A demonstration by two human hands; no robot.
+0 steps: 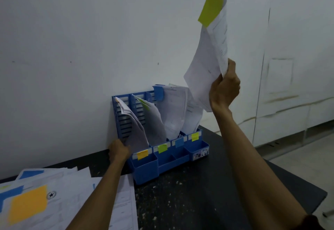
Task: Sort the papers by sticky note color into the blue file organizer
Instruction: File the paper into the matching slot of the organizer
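Observation:
The blue file organizer [144, 170] stands against the wall on a black table [198, 193]. Its front carries orange, green, blue and yellow sticky labels, and papers lean in its slots. My left hand [118, 151] grips the organizer's left side near its base. My right hand [224, 90] holds a white paper [207, 63] high above the organizer's right end; a yellow-green sticky note [209, 11] is stuck at the paper's top. A loose pile of papers [54, 199] lies at the lower left, the top sheets bearing orange and blue notes.
A white wall rises directly behind the organizer. The table's right edge [296, 179] drops off to a pale floor. White cabinets or panels stand at the right.

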